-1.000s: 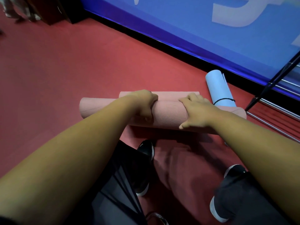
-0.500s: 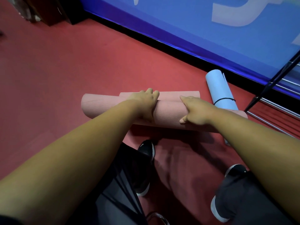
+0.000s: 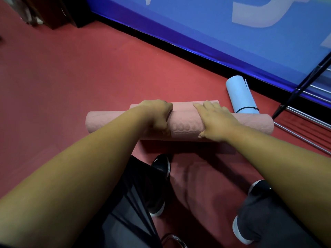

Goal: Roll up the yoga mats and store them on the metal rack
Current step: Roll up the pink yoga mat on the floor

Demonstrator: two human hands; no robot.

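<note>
A pink yoga mat (image 3: 186,124) lies across the red floor as a thick roll, with a short flat strip of it still showing just beyond. My left hand (image 3: 157,113) grips the roll left of its middle, fingers curled over the top. My right hand (image 3: 215,120) lies on the roll right of its middle, fingers spread flat over it. A light blue mat (image 3: 240,95), rolled and held by a black band, lies on the floor behind the pink roll's right end. The metal rack (image 3: 302,117) has its lowest bars at the right edge.
A blue wall panel (image 3: 215,27) with a black base runs diagonally behind the mats. My two shoes (image 3: 159,185) and knees are close below the roll. Dark furniture (image 3: 53,13) stands at the top left. Red floor (image 3: 71,77) stretches to the left.
The pink roll has turned a little further away from me, leaving less flat mat beyond it. Both hands have shifted forward over its top.
</note>
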